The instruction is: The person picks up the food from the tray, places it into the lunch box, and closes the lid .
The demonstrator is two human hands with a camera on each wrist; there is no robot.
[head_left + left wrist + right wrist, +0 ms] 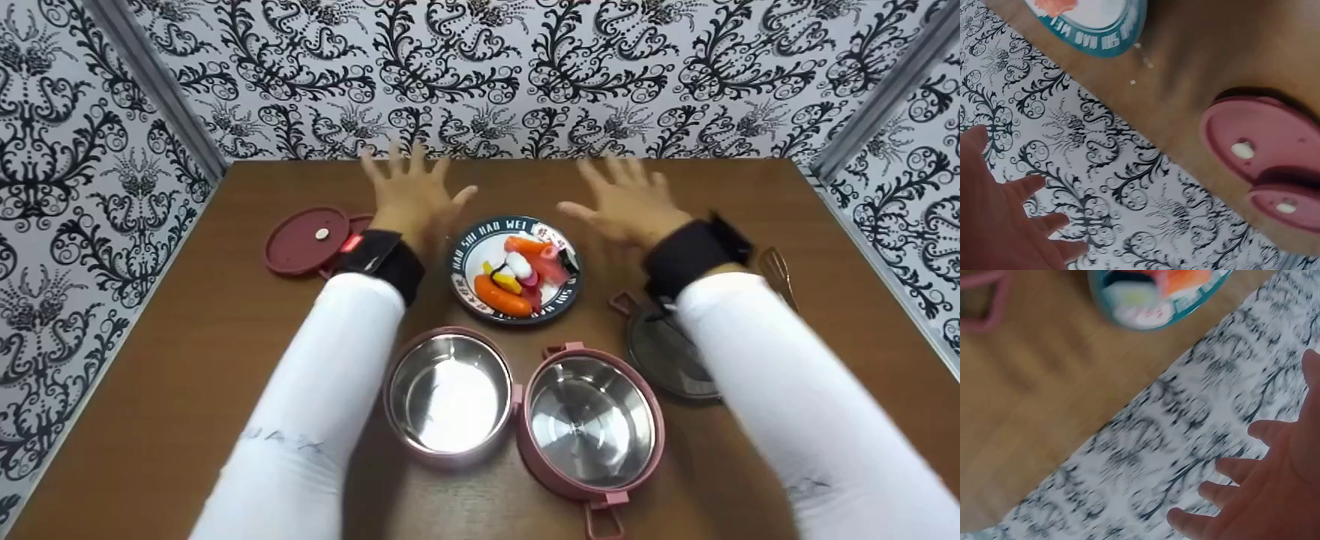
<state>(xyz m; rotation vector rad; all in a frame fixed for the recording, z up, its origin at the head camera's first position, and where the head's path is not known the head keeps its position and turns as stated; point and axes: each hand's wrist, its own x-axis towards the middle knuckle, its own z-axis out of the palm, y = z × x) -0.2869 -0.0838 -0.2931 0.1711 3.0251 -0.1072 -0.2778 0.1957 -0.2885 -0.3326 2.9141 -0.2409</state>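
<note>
Both hands are raised over the far half of the table with fingers spread, and neither holds anything. In the head view my left hand (412, 193) hovers beyond the red lids (300, 247) and left of the plate. My right hand (626, 199) is held up to the right of the plate (463, 289), a little blurred. On that plate lie toy-like sushi pieces and an orange sausage-shaped piece (501, 297). Nearer to me stand two steel-lined pink pots, a left pot (450, 394) and a right pot (589, 420), both without lids.
A dark, see-through lid (670, 356) with a pink handle lies partly under the right forearm. Beyond it is a slotted utensil (778, 274). Patterned walls (480, 82) border the table at the back and sides. Small white bits (1133, 82) lie near the plate.
</note>
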